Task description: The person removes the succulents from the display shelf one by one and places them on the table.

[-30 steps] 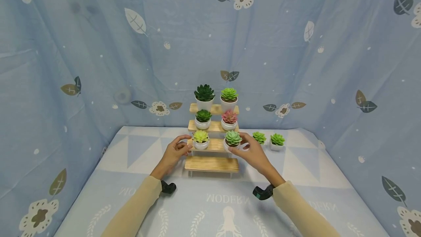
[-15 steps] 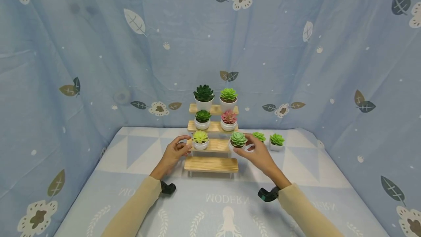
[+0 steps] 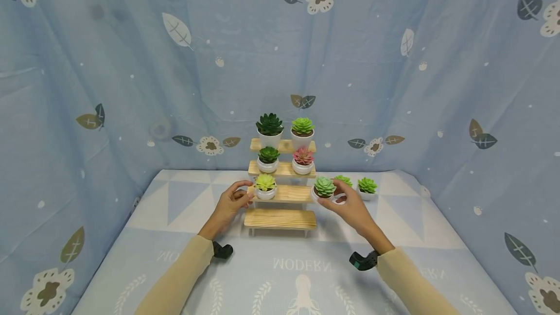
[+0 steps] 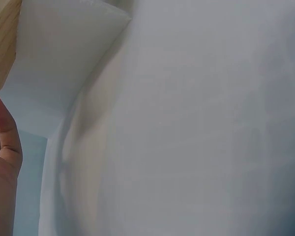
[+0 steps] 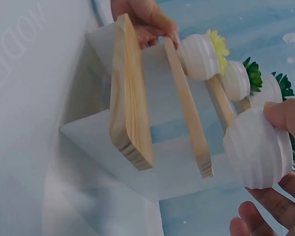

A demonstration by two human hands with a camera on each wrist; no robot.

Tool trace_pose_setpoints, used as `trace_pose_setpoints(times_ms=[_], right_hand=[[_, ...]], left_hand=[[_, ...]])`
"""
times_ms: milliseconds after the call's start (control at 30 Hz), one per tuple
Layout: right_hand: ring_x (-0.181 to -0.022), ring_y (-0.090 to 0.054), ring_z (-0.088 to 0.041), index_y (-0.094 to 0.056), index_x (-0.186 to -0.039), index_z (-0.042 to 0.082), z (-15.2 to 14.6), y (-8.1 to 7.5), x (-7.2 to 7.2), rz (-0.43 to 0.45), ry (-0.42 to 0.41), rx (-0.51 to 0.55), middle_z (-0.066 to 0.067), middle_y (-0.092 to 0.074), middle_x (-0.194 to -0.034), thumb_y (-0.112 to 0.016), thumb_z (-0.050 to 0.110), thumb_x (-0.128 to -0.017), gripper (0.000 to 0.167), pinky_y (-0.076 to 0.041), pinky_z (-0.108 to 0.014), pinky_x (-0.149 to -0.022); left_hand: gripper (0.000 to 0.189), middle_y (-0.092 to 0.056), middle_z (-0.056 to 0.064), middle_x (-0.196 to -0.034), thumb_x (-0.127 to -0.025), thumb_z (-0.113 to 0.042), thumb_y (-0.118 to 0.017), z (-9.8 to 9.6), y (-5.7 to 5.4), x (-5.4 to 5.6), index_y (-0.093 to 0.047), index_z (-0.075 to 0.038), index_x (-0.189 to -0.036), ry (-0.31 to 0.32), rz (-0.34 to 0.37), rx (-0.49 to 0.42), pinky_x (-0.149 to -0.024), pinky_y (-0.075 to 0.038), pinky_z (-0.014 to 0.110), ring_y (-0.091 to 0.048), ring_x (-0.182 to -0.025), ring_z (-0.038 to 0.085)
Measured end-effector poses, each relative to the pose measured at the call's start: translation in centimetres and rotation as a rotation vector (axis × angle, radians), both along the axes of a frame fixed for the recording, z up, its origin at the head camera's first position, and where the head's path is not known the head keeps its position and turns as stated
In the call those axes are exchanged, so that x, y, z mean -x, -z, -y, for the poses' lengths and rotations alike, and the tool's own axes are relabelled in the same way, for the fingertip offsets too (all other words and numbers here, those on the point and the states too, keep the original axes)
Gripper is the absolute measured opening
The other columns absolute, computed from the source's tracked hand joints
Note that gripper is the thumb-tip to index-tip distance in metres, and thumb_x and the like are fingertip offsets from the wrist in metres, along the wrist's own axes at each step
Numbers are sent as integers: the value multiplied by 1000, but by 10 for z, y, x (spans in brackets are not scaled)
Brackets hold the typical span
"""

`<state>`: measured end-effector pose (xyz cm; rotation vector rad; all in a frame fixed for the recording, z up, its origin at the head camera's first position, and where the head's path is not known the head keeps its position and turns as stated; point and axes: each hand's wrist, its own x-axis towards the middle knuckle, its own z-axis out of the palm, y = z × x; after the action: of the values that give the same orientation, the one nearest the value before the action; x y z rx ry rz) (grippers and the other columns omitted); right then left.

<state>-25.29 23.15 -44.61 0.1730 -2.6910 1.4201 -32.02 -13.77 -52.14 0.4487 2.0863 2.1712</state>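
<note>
Pale green plant: pinched by its pot between your right fingers.
Shelf: left end pinched in your left fingers.
Yellow plant: just right of your left fingers.
Bright green plant: partly hidden behind your right fingers.

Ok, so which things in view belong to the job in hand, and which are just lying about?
In the job, as far as I can judge:
Pale green potted plant, held by the right hand
Wooden stand, touched by the left hand
Five potted plants on its shelves

Apparently just there:
Two bright green potted plants on the table
Patterned curtain behind
</note>
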Motion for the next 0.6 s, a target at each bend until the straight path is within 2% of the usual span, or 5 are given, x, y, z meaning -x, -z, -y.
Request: trace_pose_setpoints(times_ms=[100, 333, 600], right_hand=[[-106, -58, -27, -48, -151, 14, -3, 2, -1, 4, 21, 2, -11, -59, -122, -82, 55, -85, 85, -50, -44, -91], [-102, -59, -28, -45, -153, 14, -13, 8, -4, 11, 49, -2, -12, -57, -124, -81, 54, -86, 86, -52, -41, -84], [-101, -58, -28, -43, -155, 16, -25, 17, -3, 33, 66, 3, -13, -56, -126, -80, 56, -86, 88, -53, -39, -81]], left_hand=[[46, -67, 10, -97, -99, -23, -73, 1, 0, 0, -57, -13, -141, 3, 9, -9, -80, -56, 36, -69, -97, 34], [46, -67, 17, -100, -99, -24, -73, 2, 3, 1, -57, -13, -141, 8, 0, -11, -81, -57, 35, -69, -97, 31], [47, -66, 13, -98, -98, -25, -74, 1, 3, 3, -58, -14, -140, 12, -10, -30, -81, -57, 35, -60, -108, 53]])
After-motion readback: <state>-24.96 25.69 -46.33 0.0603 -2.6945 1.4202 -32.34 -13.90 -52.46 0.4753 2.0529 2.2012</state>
